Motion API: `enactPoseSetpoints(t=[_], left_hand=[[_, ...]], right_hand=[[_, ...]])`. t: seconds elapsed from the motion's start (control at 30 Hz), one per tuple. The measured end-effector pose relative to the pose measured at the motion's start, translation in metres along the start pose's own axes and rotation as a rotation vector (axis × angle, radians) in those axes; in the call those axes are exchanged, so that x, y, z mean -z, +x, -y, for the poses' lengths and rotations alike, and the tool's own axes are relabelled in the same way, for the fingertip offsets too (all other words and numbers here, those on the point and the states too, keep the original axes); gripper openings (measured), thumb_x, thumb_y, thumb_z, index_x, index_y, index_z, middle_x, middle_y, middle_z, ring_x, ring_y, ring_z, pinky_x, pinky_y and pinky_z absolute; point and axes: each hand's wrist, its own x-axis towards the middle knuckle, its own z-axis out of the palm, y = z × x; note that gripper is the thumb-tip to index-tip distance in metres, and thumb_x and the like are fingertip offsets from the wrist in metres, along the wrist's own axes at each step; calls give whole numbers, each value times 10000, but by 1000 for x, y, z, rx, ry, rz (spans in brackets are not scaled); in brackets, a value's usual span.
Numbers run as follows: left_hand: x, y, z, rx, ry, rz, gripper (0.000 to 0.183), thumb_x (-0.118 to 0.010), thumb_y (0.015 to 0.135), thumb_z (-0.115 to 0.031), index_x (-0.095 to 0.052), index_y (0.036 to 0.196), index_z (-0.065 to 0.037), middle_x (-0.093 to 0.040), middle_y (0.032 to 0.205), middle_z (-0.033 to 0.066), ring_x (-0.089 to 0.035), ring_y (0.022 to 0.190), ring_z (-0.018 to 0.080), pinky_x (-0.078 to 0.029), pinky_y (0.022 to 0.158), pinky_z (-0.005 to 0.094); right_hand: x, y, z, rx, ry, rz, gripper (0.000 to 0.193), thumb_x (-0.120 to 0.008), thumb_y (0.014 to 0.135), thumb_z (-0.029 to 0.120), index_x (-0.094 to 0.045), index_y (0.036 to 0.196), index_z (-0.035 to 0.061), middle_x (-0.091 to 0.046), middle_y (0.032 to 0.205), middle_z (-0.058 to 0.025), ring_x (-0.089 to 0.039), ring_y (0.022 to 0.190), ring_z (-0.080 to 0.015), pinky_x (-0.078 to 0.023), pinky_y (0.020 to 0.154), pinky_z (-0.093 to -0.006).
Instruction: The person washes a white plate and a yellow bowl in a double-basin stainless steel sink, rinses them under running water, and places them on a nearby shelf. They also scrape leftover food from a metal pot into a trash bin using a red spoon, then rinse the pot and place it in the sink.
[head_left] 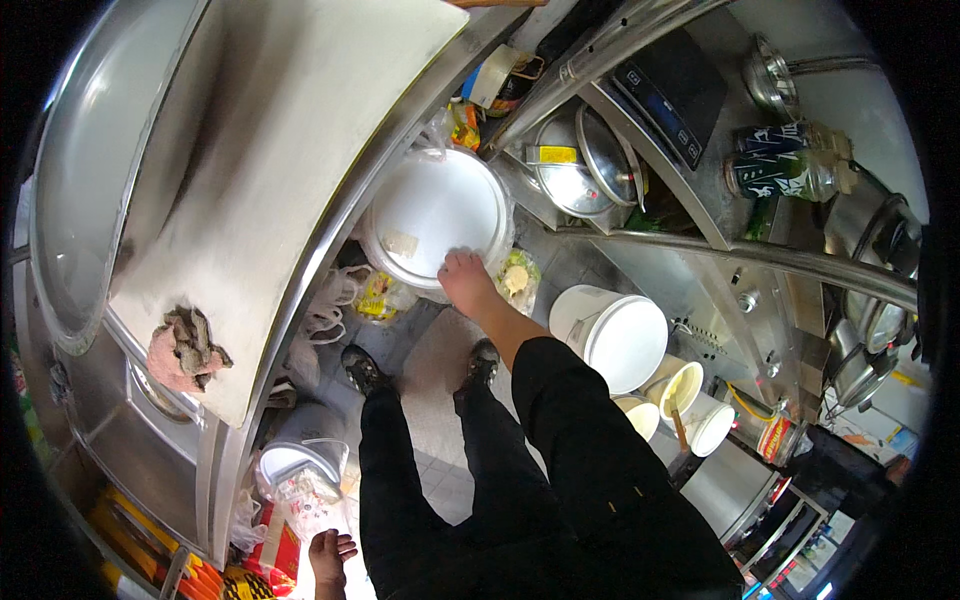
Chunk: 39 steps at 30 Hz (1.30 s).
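A large round white lid (440,215) covers a wide tub on the floor in front of me, with a small pale label on it. My right hand (467,279) is closed at the lid's near edge, fingers bent over the rim; their undersides are hidden. Low beside my left leg hangs my left hand (332,557), its fingers loosely bent and apart with nothing in them. It is nearest a white bucket (298,462) with a clear plastic bag in it.
On the left runs a worktop (270,150) with a crumpled cloth (187,352). Lidded white buckets (628,343) stand to the right, below a metal shelf with a black scale (668,95). Plastic bags (330,305) and a yellow packet (378,297) lie near my feet.
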Motion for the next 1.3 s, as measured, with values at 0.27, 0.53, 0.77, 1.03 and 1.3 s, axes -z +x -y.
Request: enactPoseSetpoints(t=[0.27, 0.53, 0.77, 1.03, 1.3], left_hand=[[-16, -3, -12, -98, 46, 24, 300, -614, 1027, -245, -563, 1152, 23, -715, 876, 175, -719, 677, 262, -621, 579, 374], [-33, -18, -24, -120, 53, 62, 271, -596, 1038, -200, -556, 1164, 36, -713, 891, 194, -718, 699, 277, -614, 583, 375], [-25, -3, -6, -90, 85, 107, 392, -639, 1025, -234, -551, 1314, 15, -712, 1110, 218, -733, 947, 314, -649, 763, 425], [20, 22, 82, 139, 47, -50, 425, -625, 1038, -356, -560, 1256, 3, -696, 1080, 174, -707, 935, 271, -627, 773, 414], [33, 54, 114, -77, 479, 42, 370, -601, 1037, -389, -654, 1065, -24, -645, 864, 74, -593, 768, 189, -513, 680, 375]], right_hand=[[-11, -4, -12, -76, 35, -86, 370, -588, 914, 141, -621, 1269, 41, -547, 1372, -192, -499, 1314, -370, -378, 1126, -539], [42, -52, -15, -247, 459, 98, 382, -634, 928, 161, -603, 1277, 9, -566, 1348, -210, -531, 1275, -409, -438, 1093, -524], [61, 54, -53, -202, 473, -177, 339, -575, 954, 163, -630, 1277, 80, -610, 1323, -132, -548, 1276, -400, -471, 1034, -543], [75, 223, -82, -151, 211, -55, 449, -519, 1021, 337, -591, 1395, 99, -632, 1362, -201, -635, 1227, -388, -526, 1020, -477], [90, 230, -139, -267, -68, -20, 380, -470, 1007, 243, -716, 1219, 46, -684, 1300, -147, -611, 1252, -372, -504, 1030, -500]])
